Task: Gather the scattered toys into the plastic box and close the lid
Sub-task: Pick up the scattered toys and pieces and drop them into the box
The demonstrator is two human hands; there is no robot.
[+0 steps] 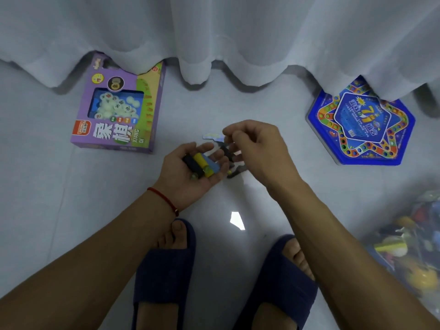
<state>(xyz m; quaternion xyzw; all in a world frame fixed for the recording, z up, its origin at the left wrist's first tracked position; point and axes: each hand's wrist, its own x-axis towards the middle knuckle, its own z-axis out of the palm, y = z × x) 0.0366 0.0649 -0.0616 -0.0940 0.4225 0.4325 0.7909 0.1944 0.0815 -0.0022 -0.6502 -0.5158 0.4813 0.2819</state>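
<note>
Head view looks down on a pale tiled floor [59,210], where a white curtain [214,32] hangs across the top and hides the upper edges of the purple game box [119,108] at left and the blue hexagonal board game [362,125] at right. At the lower right edge, a clear plastic box [409,253] of mixed toys is cut off and too blurred to sort out. Two feet in dark blue slippers [164,270] stand at the bottom.

Left hand [190,172] lies palm up, fingers loosely cupped, carrying small toy blocks [202,164] in black, yellow and blue. Right hand [257,148] hovers just beside it, fingers curled; whether the fingertips pinch anything cannot be told. Beneath the hands lie small dark pieces [234,172] and a pale flat piece [213,136], partly covered.
</note>
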